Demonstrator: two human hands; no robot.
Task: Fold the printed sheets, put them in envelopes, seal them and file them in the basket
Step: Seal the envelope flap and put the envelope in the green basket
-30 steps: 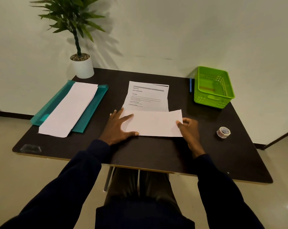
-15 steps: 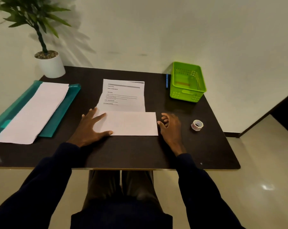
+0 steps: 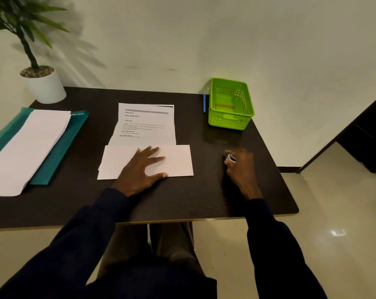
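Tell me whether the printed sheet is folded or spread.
Spread where visible: the printed sheet lies flat; its lower end is hidden by the white envelope.

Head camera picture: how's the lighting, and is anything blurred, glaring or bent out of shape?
Head view: dim, warm light; the plant leaves are smeared and cast a soft shadow on the wall; the right hand around the tape roll is blurred; one glare patch on the floor; the table edges bow from the wide lens.

Dark wood-grain table [image 3: 182,201] against a plain off-white wall [image 3: 226,35]; glossy beige floor [image 3: 344,190] with a bright reflection [image 3: 338,232] at right; potted plant [image 3: 45,87] on the table's far-left corner, soft leaf shadow on the wall
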